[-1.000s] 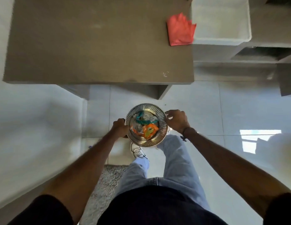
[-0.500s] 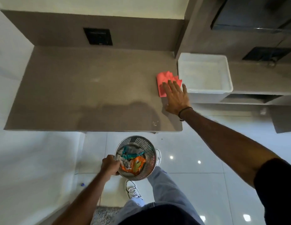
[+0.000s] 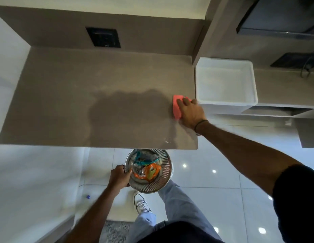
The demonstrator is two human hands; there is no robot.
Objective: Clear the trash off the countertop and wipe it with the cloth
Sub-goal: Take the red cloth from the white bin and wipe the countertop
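Observation:
A pink-red cloth [image 3: 176,107] lies at the right edge of the brown countertop [image 3: 82,95]. My right hand [image 3: 190,113] rests on top of it, fingers spread over the cloth and covering its right half. Below the counter's front edge, my left hand [image 3: 118,177] grips the rim of a metal mesh trash bin [image 3: 163,178]. The bin holds crumpled wrappers [image 3: 147,170], orange and teal among them. A few small pale specks [image 3: 167,140] sit near the counter's front right corner.
A white plastic tub [image 3: 226,85] stands just right of the cloth on a lower shelf. A dark wall socket [image 3: 103,37] is set in the backsplash. Glossy white floor tiles, my legs and a shoe [image 3: 141,204] lie below.
My right hand left the bin and reached up to the cloth, now lying on it. The left hand still holds the bin, which sits closer under the counter edge.

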